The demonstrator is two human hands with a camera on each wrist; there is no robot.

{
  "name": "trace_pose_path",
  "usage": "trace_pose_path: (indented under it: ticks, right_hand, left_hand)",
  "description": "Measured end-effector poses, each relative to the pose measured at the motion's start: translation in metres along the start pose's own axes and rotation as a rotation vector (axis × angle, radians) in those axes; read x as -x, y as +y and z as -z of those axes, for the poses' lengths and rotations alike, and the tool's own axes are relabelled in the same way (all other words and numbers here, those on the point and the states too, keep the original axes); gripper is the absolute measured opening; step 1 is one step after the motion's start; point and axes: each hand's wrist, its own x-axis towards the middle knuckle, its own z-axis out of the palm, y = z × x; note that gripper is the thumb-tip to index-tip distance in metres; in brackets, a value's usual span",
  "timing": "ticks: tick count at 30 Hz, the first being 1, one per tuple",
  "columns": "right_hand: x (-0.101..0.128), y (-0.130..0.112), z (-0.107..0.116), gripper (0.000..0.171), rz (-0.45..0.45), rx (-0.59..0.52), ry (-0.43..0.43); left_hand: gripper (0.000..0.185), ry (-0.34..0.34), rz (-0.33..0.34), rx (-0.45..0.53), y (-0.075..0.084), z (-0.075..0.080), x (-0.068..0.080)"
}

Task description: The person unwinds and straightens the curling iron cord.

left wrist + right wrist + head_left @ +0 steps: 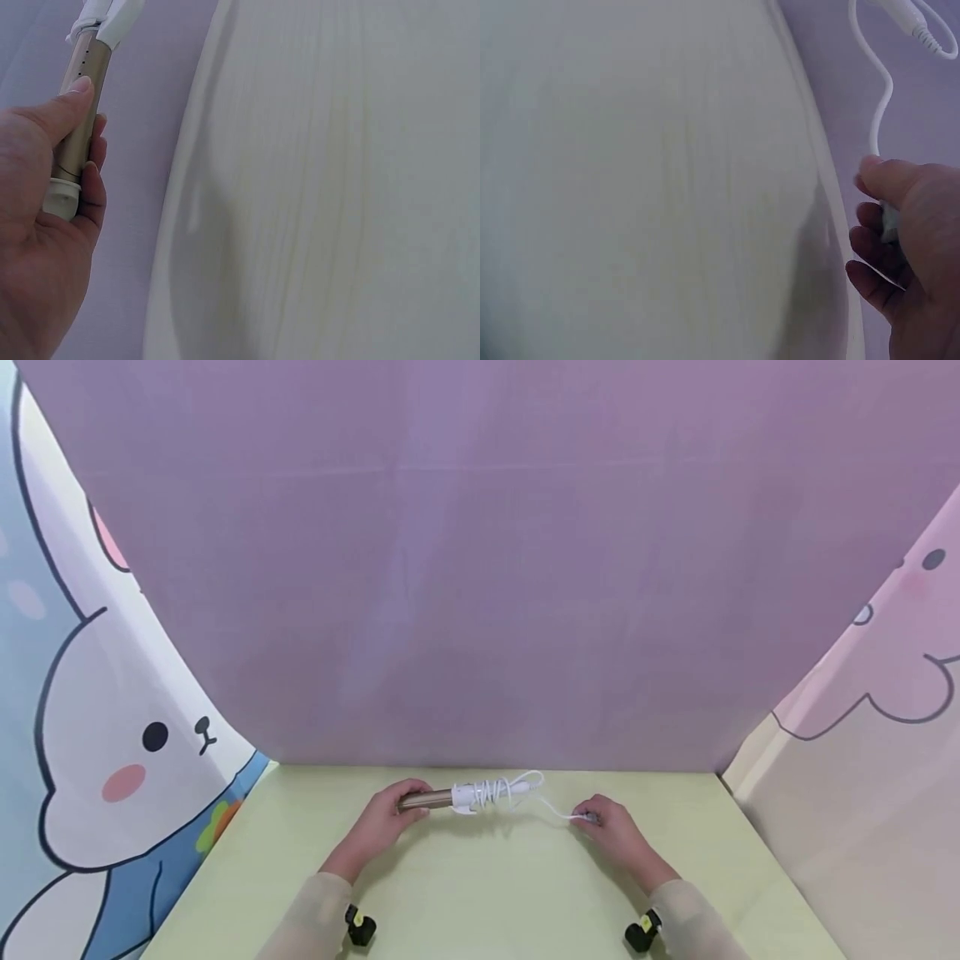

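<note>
My left hand (377,828) grips the gold barrel of a curling iron (435,798), thumb along one side and fingers curled round the other. Its white handle points right, with a white cord (493,791) wound round it in several loops. In the left wrist view the barrel (73,146) shows small dark dots and a pale end cap near the palm. A free length of cord runs across to my right hand (618,837), which pinches the plug end (889,222). Fingers partly hide the plug. The iron is held above the table, casting a shadow.
A pale yellow-green table (495,893) lies under both hands. Behind it hangs a purple cloth backdrop (480,610). Cartoon-printed curtains stand at the left (90,693) and right (885,760). Each wrist carries a small black camera.
</note>
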Motion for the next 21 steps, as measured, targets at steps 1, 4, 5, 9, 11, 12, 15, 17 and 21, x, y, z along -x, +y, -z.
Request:
trace_pose_path:
  ticks: [1, 4, 5, 9, 11, 12, 15, 17, 21]
  right_hand:
    - [0.0011, 0.0017, -0.0003, 0.005, 0.016, 0.016, -0.008]
    - [0.0034, 0.0054, -0.0006, 0.007, 0.058, 0.043, -0.025]
    - [0.0037, 0.0062, -0.0008, 0.008, 0.072, 0.048, -0.028]
    - [0.0042, 0.0086, -0.0018, 0.009, 0.111, 0.055, -0.036]
    - [0.0048, 0.0094, -0.0021, 0.009, 0.12, 0.059, -0.039]
    - [0.0053, 0.0097, -0.0022, 0.009, 0.122, 0.061, -0.041]
    - [0.0069, 0.0092, -0.0013, 0.009, 0.118, 0.057, -0.045]
    - [0.0074, 0.0077, -0.0004, 0.011, 0.101, 0.044, -0.049]
    - [0.0076, 0.0046, 0.0013, 0.028, 0.043, -0.008, -0.064]
  left_hand:
    - [0.034, 0.003, -0.001, -0.003, -0.0007, 0.0001, 0.0003]
    - [0.034, 0.01, 0.0, -0.004, -0.0018, 0.0007, 0.0013]
    - [0.033, 0.013, 0.003, -0.004, -0.0027, 0.001, 0.0013]
    - [0.032, 0.038, 0.008, -0.011, -0.0042, 0.0025, 0.0017]
    - [0.032, 0.04, 0.007, -0.014, -0.0055, 0.0028, 0.0022]
    - [0.032, 0.038, 0.005, -0.014, -0.0057, 0.0028, 0.0026]
    - [0.034, 0.025, -0.003, -0.015, -0.0073, 0.0019, 0.0025]
    - [0.033, 0.022, -0.006, -0.017, -0.0075, 0.0014, 0.0017]
    - [0.031, 0.023, -0.013, -0.021, -0.0067, 0.0003, -0.0003]
